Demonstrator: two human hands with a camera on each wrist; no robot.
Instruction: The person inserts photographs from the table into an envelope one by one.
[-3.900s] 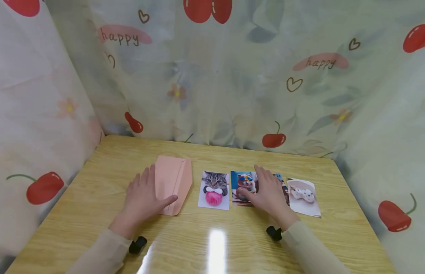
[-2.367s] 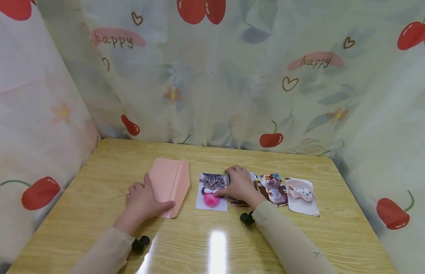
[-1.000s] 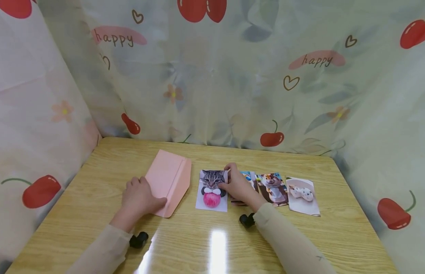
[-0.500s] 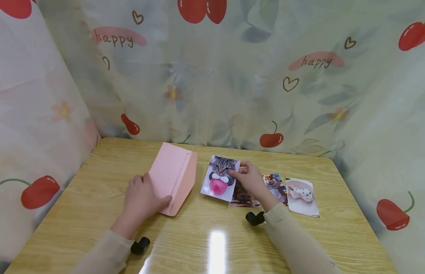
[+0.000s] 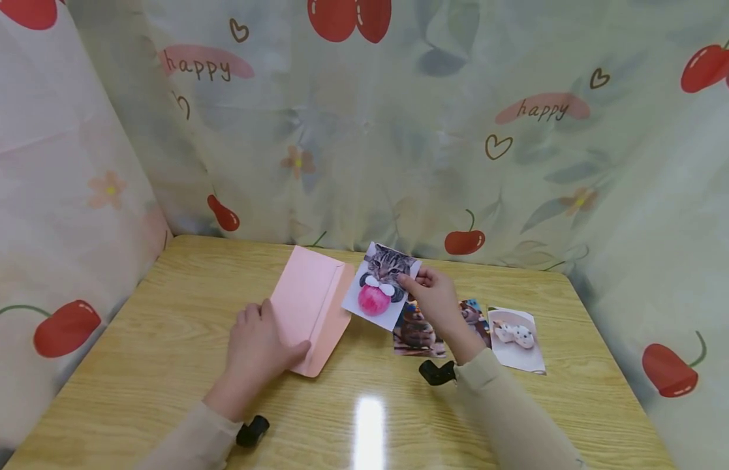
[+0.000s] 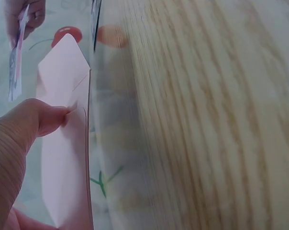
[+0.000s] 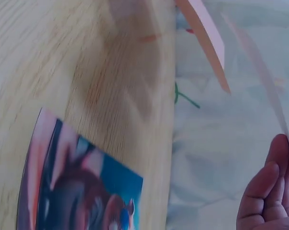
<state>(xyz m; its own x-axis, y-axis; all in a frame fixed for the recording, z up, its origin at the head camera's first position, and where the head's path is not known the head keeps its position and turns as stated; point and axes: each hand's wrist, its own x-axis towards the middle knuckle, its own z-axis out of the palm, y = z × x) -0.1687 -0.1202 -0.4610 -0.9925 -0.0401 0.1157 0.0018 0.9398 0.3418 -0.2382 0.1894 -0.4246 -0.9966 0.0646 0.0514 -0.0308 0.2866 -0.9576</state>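
Cat photo (image 5: 377, 284): raised, one edge pinched by right hand (image 5: 437, 300); a one-edge hold could let it swing. Pink envelope (image 5: 308, 294): left of that pinch, gripped by left hand (image 5: 261, 343); slack thumb pressure could release it

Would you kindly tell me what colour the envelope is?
The envelope is light pink; it shows best in the head view.

Envelope (image 5: 308, 294) looks like smooth matt paper, cat photo (image 5: 376, 297) thin smooth ditto. Tabletop (image 5: 164, 339) = wood-grain, glossy w/ bright refl. Curtain (image 5: 364, 176) = cloth-like, creased.
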